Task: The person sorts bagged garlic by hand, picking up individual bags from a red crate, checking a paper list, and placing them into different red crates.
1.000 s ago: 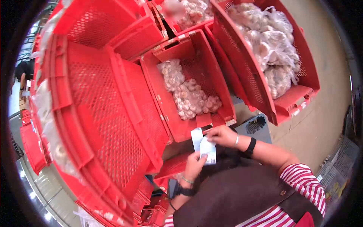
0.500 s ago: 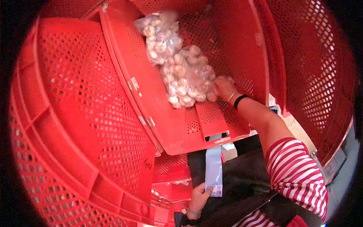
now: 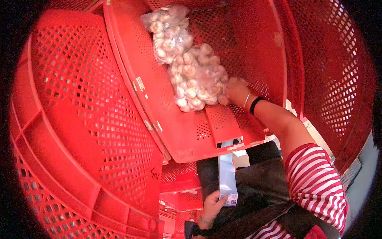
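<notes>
Clear plastic bags of garlic lie in the open red crate (image 3: pixel 254 51). The nearer garlic bag (image 3: pixel 195 79) has my right hand (image 3: pixel 238 92) at its right edge, fingers curled onto the plastic; the fingertips are partly hidden. Farther back rests another bag of garlic (image 3: pixel 169 34), touching the nearer one. Below the crate's front edge, my left hand (image 3: pixel 212 207) pinches the lower end of a pale blue label strip (image 3: pixel 227 175). A printed label (image 3: pixel 230 200) shows beside the thumb. The strip's upper end runs up to the crate's front edge.
Large red perforated crates stand close on the left (image 3: pixel 79 99) and on the right (image 3: pixel 326 67). Under the front of the open crate, more red crates (image 3: pixel 181 199) show at the lower middle.
The view has shifted slightly, and the garlic bags appear a little higher in it. My left hand and the strip's lower end sit slightly farther right. Both hands keep their holds.
</notes>
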Demonstrator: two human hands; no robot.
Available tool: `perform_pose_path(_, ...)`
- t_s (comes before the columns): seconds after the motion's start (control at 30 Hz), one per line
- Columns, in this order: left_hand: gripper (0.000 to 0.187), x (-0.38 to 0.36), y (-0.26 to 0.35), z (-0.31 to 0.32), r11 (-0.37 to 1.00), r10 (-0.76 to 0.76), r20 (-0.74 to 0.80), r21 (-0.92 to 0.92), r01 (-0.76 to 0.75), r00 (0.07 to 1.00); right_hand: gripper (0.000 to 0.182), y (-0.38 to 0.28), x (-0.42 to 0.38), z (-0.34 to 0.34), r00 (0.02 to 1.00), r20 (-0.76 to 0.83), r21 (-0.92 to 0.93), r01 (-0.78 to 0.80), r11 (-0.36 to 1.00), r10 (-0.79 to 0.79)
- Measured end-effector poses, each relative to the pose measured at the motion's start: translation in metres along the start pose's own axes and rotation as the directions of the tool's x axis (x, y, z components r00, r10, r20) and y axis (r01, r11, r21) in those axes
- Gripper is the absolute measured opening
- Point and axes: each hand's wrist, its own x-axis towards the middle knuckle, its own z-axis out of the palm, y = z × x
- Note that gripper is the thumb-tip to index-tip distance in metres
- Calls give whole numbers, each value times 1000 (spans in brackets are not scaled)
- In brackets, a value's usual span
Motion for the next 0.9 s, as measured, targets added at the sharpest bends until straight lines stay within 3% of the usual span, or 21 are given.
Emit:
perform_pose_path(0.07,24,0,3,2,1000,16,-9,5,-16,1000,10,-3,-5,10,999,25,-80,36,996,-34)
perform_pose_path(0.27,20,1,-5,1,1000,21,-15,-3,-21,1000,15,-5,-15,5,990,138,5,10,1000,-10)
perform_pose_path(0.33,20,3,-6,-1,1000,3,-11,21,-3,1000,20,-9,-21,-8,991,131,-103,27,994,-14)
perform_pose_path(0.47,19,6,-5,0,999,-37,-2,21,37,999,25,-3,-10,37,985,133,-120,128,984,-112)
perform_pose_path(0.57,20,-1,-7,2,999,5,-14,38,-4,1000,21,-5,0,48,999,19,-93,43,995,-41)
perform_pose_path(0.63,20,-15,-6,4,997,34,-19,68,-33,999,11,-10,11,28,926,346,103,-197,975,151)
perform_pose_path(0.67,20,-22,-4,4,992,68,-12,103,-67,998,11,-10,2,11,931,332,106,-198,974,153)
perform_pose_path(0.73,20,-38,-5,5,987,92,6,135,-92,996,7,-4,-23,-35,971,189,107,129,986,-148)
perform_pose_path(0.77,20,-49,-4,8,983,94,25,156,-97,995,30,-5,-25,-58,913,398,53,78,996,-93)
perform_pose_path(0.8,20,-59,-1,10,980,112,31,162,-116,993,30,-4,-38,-81,919,384,40,75,996,-84)
perform_pose_path(0.83,21,-70,4,13,966,136,70,213,-148,988,29,-4,-58,-106,985,172,337,-79,938,22)
perform_pose_path(0.87,21,-84,10,18,947,158,110,265,-182,981,28,-7,-80,-132,982,-11,626,-140,768,187)
perform_pose_path(0.9,24,-97,16,23,957,166,154,214,-197,974,43,-11,-99,-165,968,3,729,-174,662,251)
